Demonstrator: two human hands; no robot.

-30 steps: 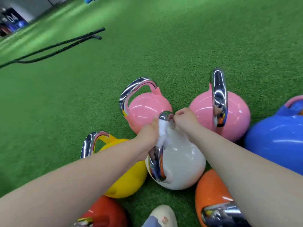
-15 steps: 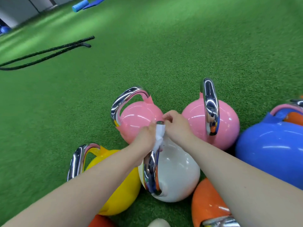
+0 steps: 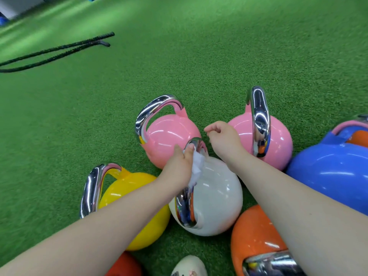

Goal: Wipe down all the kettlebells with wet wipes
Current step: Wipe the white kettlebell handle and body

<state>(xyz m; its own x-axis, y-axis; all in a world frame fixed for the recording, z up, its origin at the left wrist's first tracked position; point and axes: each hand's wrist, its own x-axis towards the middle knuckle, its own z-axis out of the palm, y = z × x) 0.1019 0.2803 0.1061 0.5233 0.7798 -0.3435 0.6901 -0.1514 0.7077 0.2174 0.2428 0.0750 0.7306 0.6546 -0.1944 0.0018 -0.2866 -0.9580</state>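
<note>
Best to keep the wet wipe tight round the shiny handle of the white kettlebell and rub along the whole loop, underside too. Left hand curled on handle and wipe together. Right hand just above, loosely curled, holding nothing. Sitting on green turf, between yellow kettlebell and pink kettlebells. Hard to see how much wipe hides under the palm; orange kettlebell cut off
</note>
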